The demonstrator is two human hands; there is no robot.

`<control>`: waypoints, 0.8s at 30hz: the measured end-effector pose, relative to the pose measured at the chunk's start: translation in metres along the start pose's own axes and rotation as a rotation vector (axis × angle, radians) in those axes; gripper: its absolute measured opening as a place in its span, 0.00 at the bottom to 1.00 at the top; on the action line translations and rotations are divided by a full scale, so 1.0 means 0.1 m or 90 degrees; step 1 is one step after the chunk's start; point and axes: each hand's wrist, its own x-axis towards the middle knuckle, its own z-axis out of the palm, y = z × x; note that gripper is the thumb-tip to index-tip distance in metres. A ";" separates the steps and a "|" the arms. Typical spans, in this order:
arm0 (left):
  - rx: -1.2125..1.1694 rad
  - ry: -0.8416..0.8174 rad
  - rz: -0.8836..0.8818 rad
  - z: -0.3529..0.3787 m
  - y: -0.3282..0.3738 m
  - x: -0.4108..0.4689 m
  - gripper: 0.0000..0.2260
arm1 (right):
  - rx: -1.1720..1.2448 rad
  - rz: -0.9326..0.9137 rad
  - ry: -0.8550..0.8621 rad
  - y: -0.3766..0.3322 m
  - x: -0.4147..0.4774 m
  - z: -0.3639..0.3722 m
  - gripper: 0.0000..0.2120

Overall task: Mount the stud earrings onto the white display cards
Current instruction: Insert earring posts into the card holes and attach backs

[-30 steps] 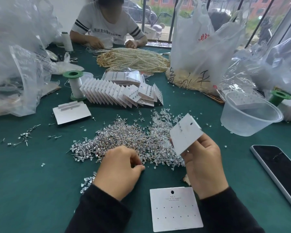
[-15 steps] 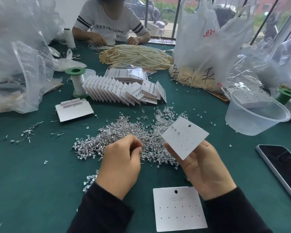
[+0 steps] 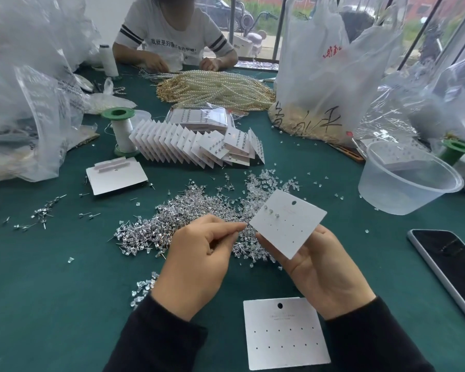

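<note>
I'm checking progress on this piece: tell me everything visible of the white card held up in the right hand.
The card is a thin white square, cardstock by its look, with a round hanging hole near its top edge and faint print below it. Three studs sit in its upper row; the other pinholes are empty. It is held tilted, corner-down, over the stud pile. The right hand grips it from beneath; the left hand, fingertips pinched, probably on a stud, reaches its left corner.
</note>
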 end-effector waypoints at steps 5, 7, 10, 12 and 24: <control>-0.097 0.008 0.025 0.00 0.07 0.00 0.12 | -0.025 0.013 -0.037 0.02 -0.01 -0.01 0.11; -0.145 0.021 0.002 0.02 0.07 0.00 0.13 | -0.041 0.018 -0.046 0.02 -0.01 0.00 0.12; -0.245 0.030 -0.038 0.05 0.10 -0.01 0.10 | -0.075 0.023 -0.044 0.02 -0.03 0.01 0.14; -0.259 0.032 -0.021 0.06 0.12 -0.01 0.08 | -0.084 0.028 -0.040 0.03 -0.03 0.01 0.19; -0.106 0.043 0.103 0.11 0.16 -0.04 0.02 | -0.119 0.009 -0.048 0.07 -0.03 -0.01 0.13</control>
